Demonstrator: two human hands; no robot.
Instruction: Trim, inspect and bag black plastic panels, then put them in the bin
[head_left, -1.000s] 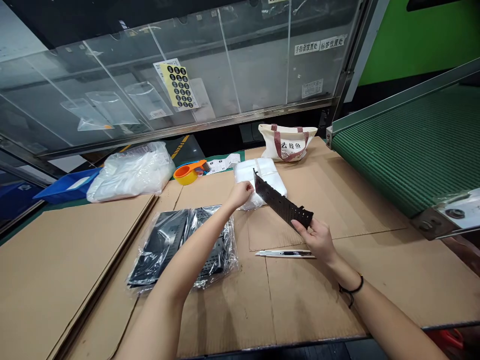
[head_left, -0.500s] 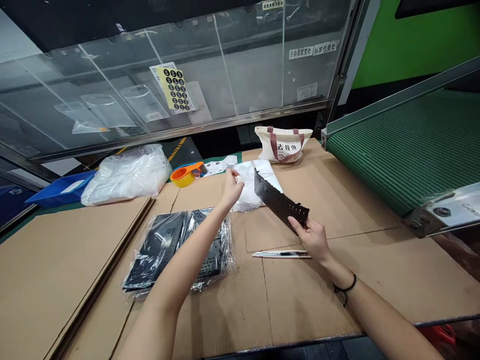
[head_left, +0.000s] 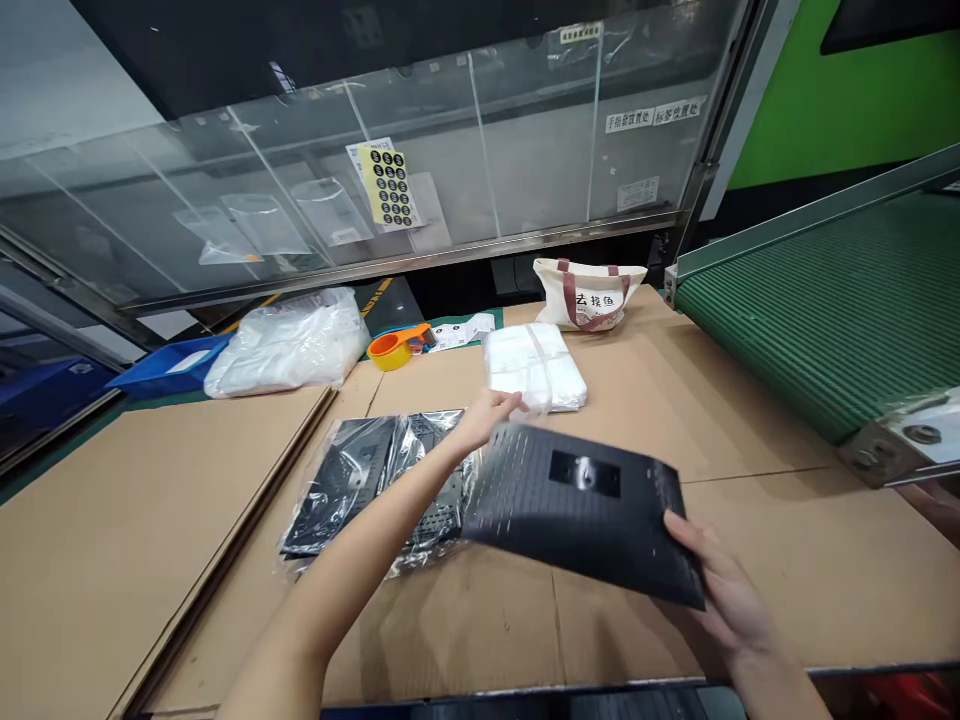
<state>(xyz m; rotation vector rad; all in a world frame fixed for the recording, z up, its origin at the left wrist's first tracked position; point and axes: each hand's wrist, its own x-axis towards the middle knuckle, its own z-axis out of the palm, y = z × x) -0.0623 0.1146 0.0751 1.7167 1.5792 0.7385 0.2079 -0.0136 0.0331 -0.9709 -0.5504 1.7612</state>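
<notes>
A thin black perforated panel [head_left: 540, 515] is gripped at its right edge by my right hand [head_left: 724, 580], tilted with its broad face toward me. A glossy dark rectangle sits on that face. My left hand [head_left: 491, 415] is pinched near the panel's upper left corner, with thin clear plastic film [head_left: 529, 411] at its fingertips. Just beyond lies a banded stack of white translucent bags [head_left: 529, 365]. Under my left forearm, more black panels [head_left: 345, 480] lie wrapped in clear plastic.
Cardboard sheets [head_left: 150, 510] cover the left side of the bench. Along the back are a white plastic bundle [head_left: 289, 340], a tape dispenser [head_left: 394, 350], a paper strip [head_left: 461, 331] and a cloth bag [head_left: 589, 295]. A green conveyor belt [head_left: 817, 300] rises at the right.
My right hand has come nearer and turned the panel from nearly edge-on to face-on. My left hand has moved right and down. The utility knife on the bench is now hidden behind the panel.
</notes>
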